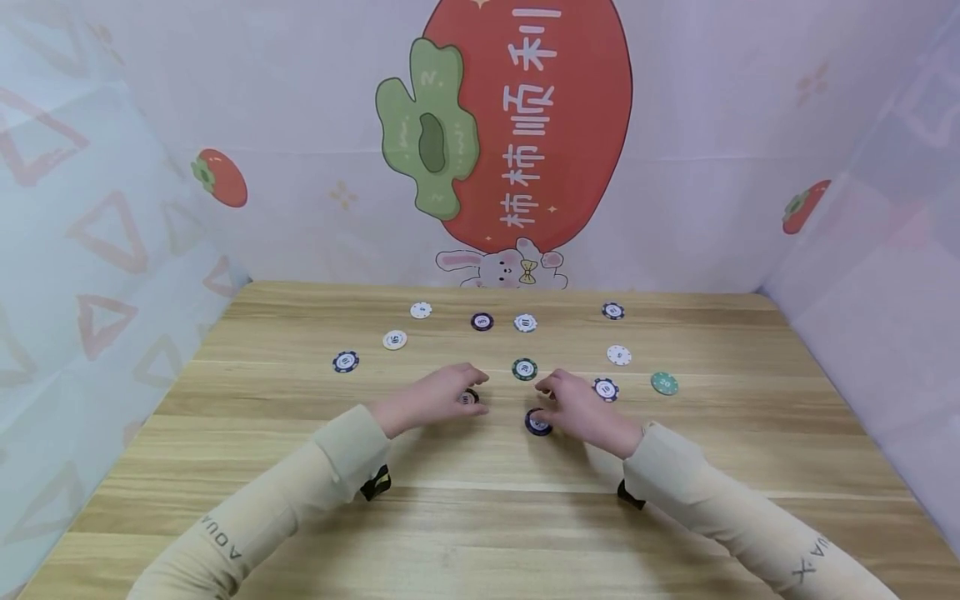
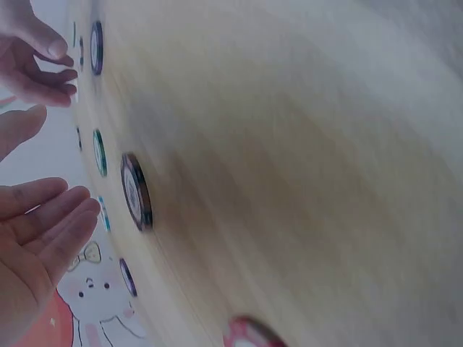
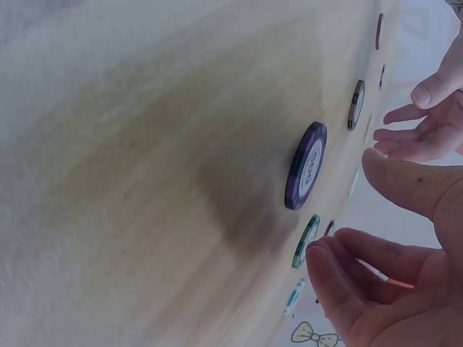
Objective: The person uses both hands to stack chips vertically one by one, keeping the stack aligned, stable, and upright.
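My left hand [image 1: 437, 398] hovers above a black-rimmed poker chip [image 1: 468, 397], its thumb and fingers spread apart. In the left wrist view this hand [image 2: 36, 246] has nothing between its fingers, and the dark chip [image 2: 136, 191] lies flat on the wood beside them. My right hand [image 1: 588, 410] is over a purple-and-black poker chip [image 1: 538, 423], the thumb overlapping it in the head view. The right wrist view shows a gap between the right hand [image 3: 398, 267] and that chip [image 3: 306, 166], which is marked 500. A green-rimmed chip [image 1: 524, 369] lies between and beyond both hands.
More chips lie around: blue-and-white [image 1: 346, 362], white [image 1: 394, 340], purple [image 1: 482, 322], light blue [image 1: 525, 322], green [image 1: 664, 383], and dark blue [image 1: 606, 389] close beside the right hand. A red chip [image 2: 251, 334] shows in the left wrist view. Printed cloth [image 1: 705, 167] walls the wooden table [image 1: 480, 533].
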Demonstrator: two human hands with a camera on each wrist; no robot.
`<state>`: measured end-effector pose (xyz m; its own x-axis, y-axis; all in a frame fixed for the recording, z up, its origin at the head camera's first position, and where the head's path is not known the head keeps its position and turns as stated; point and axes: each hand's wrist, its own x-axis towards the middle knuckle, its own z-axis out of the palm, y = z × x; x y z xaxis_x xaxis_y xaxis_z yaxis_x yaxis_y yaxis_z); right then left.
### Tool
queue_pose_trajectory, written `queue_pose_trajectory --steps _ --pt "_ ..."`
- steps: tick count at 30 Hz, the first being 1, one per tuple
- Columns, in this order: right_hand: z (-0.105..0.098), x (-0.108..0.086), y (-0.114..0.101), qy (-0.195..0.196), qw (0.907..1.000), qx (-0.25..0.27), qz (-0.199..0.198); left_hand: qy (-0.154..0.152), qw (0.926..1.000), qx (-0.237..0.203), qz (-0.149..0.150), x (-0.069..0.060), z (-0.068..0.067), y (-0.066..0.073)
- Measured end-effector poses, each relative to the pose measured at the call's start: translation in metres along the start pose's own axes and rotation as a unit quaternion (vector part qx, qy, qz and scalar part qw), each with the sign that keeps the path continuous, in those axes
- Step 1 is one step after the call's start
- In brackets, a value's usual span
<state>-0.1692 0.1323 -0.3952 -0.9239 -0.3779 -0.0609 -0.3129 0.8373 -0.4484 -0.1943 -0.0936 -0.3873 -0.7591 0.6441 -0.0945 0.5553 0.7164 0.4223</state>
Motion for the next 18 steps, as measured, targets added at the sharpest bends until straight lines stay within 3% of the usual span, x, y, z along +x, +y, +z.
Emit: queue_pose_trajectory --steps 5,13,18 --pt "0.000 -0.002 -0.001 -0.022 0.9992 0.011 0.030 0.002 0.9997 -0.026 0.000 0.004 0.008 0.012" --pt "0.000 -0.004 0.001 -0.048 0.9974 0.024 0.048 0.009 0.9977 -0.053 -0.042 0.010 0.023 0.027" --pt "0.001 -0.004 0.002 -0.051 0.9970 0.032 0.049 0.016 0.9921 -0.097 -0.078 0.014 0.031 0.037"
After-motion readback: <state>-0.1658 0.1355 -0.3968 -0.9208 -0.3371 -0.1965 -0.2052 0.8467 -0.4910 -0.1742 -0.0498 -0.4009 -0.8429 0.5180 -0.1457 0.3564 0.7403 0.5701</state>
